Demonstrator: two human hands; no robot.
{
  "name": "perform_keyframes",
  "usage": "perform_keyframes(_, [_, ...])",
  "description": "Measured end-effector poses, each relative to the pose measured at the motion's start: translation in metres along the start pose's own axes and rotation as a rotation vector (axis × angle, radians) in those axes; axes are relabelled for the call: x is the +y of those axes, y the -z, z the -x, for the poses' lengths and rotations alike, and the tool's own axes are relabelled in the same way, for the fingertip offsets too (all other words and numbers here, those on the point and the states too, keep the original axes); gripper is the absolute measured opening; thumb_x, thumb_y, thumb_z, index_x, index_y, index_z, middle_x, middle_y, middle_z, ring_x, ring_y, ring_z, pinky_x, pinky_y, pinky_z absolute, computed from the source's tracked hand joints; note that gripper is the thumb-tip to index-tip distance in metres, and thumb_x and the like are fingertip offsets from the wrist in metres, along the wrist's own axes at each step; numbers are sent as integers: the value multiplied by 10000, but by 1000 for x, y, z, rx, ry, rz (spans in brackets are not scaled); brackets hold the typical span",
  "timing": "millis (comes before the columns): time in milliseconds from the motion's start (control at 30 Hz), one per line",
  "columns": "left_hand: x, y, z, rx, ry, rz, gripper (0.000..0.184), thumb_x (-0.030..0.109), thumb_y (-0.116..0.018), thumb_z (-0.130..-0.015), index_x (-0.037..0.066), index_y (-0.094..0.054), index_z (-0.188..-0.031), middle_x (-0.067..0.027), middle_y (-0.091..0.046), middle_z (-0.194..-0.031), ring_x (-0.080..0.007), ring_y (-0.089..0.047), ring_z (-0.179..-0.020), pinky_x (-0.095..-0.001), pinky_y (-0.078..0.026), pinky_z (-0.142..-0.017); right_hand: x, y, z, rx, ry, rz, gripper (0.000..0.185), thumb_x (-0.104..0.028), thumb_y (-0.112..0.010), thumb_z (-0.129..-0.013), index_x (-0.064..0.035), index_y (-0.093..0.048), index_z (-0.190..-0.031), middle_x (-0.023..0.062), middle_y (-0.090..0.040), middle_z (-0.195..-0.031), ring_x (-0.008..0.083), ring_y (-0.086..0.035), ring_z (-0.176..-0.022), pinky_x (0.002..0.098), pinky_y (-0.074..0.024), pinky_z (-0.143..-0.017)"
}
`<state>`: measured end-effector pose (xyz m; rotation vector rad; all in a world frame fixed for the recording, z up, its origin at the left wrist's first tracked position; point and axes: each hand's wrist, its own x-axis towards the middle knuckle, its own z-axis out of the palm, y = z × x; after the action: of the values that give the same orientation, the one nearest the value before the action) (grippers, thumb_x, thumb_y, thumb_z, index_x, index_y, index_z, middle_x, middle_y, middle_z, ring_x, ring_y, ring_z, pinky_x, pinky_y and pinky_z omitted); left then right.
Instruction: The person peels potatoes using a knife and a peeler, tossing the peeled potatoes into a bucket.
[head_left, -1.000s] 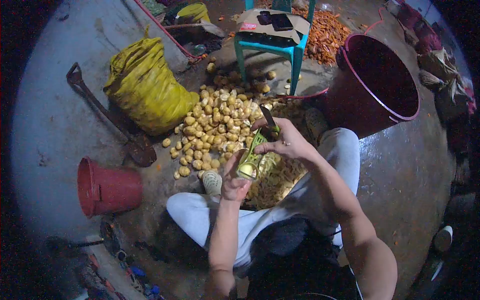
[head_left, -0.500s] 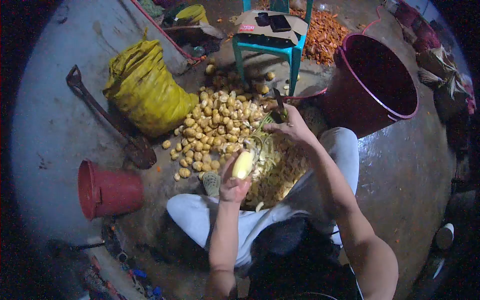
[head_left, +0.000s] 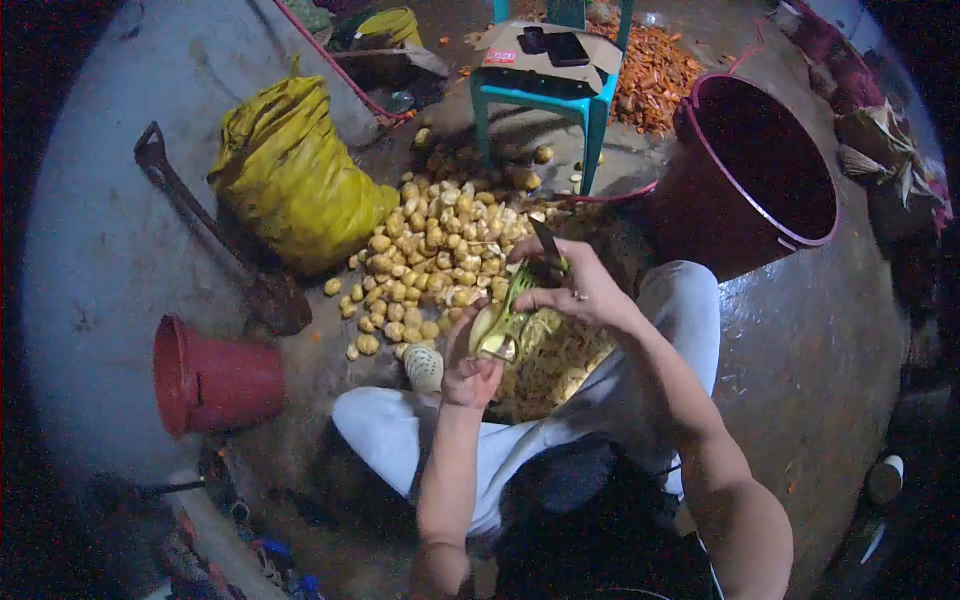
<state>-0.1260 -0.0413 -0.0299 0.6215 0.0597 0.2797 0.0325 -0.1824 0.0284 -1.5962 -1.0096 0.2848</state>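
Observation:
My left hand (head_left: 468,375) is wrapped around a pale yellow peeled potato (head_left: 485,328), palm up, above my lap. In my right hand (head_left: 580,285) is a green slotted peeler (head_left: 518,292), its lower end against the potato. A dark flat piece (head_left: 545,240) sticks up past the right fingers; whether it belongs to the peeler I cannot tell. Just beyond my hands spreads a heap of yellowish-brown potatoes (head_left: 430,240). Pale peelings (head_left: 545,375) lie beneath the hands, between my legs.
A yellow sack (head_left: 300,180) leans at the left by a shovel (head_left: 200,210). A red bucket (head_left: 225,385) lies tilted at lower left. A large dark red tub (head_left: 700,200) stands at right. Behind the heap is a teal chair (head_left: 540,98) bearing cardboard (head_left: 500,45), near orange pieces (head_left: 655,80).
My right hand has brought the peeler down and left onto the potato, from a spot apart from it. My left hand stays in nearly the same place, still holding the potato.

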Motion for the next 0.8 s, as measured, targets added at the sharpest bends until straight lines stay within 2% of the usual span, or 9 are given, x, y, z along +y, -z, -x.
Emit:
perform_keyframes(100, [-8, 22, 5, 15, -22, 46, 821, 166, -779, -637, -53, -400, -1332, -149, -512, -1297, -261, -473, -1241, -367, -377, -1065, 38, 8, -6, 146, -225, 2, 495, -193, -856, -659, -19, -614, -1054, 49, -627, -1004, 142, -544, -956, 325, -441, -880])
perform_keyframes(200, [-5, 24, 0, -80, -7, 129, 818, 165, -768, -655, -71, -396, -1344, -173, -484, -1354, -271, -429, -1299, -395, -322, -1116, 49, 13, -6, 148, -58, 61, 482, -200, -860, -660, -37, -626, -1048, 53, -636, -1020, 157, -555, -986, 327, -428, -903])
perform_keyframes(300, [-9, 23, 4, 3, -10, 61, 840, 200, -775, -667, -82, -382, -1354, -187, -481, -1352, -281, -457, -1272, -397, -349, -1098, -3, -1, 2, 16, -35, -3, 468, -188, -856, -667, -40, -620, -1044, 54, -640, -1021, 143, -557, -993, 313, -429, -897])
perform_keyframes(333, [-10, 29, 4, 12, -9, 58, 840, 200, -775, -667, -82, -382, -1354, -187, -481, -1352, -281, -457, -1272, -397, -349, -1098, 4, -1, 1, 12, -39, -10, 468, -188, -856, -667, -40, -620, -1044, 54, -640, -1021, 143, -557, -993, 313, -429, -897])
perform_keyframes(400, [-16, 42, 3, -52, 15, 144, 812, 203, -760, -686, -85, -390, -1349, -197, -464, -1365, -287, -476, -1249, -400, -365, -1083, 33, 8, -3, 178, -216, 54, 488, -177, -850, -676, -34, -606, -1074, 53, -635, -1011, 141, -554, -980, 312, -440, -885])
perform_keyframes(433, [-14, 24, 3, 53, -26, 152, 728, 193, -729, -729, -77, -424, -1332, -199, -483, -1344, -277, -527, -1178, -387, -397, -1049, 47, 13, -7, 236, -181, 13, 501, -175, -849, -680, -23, -593, -1084, 40, -619, -975, 133, -543, -937, 296, -444, -850])
perform_keyframes(600, [1, 20, -8, 83, -56, 103, 559, 140, -670, -811, -50, -476, -1300, -204, -523, -1287, -267, -561, -1120, -357, -457, -979, 57, 22, -7, 203, -126, 46, 480, -176, -841, -695, -15, -587, -1069, 12, -585, -983, 121, -511, -900, 279, -429, -806])
perform_keyframes(667, [-3, 29, -5, 185, -62, -136, 478, 71, -649, -839, -50, -495, -1275, -190, -557, -1232, -254, -577, -1095, -350, -477, -947, 60, 18, -6, 188, -159, 40, 479, -184, -838, -701, -14, -586, -1071, 11, -583, -992, 121, -509, -903, 279, -429, -805])
perform_keyframes(800, [-1, 25, -2, 96, -99, -361, 419, 25, -679, -821, -49, -540, -1210, -138, -613, -1137, -231, -618, -999, -344, -494, -902, 55, 20, -8, 155, -48, 35, 478, -223, -835, -705, -16, -598, -1065, 44, -619, -1056, 163, -534, -1026, 318, -407, -912])
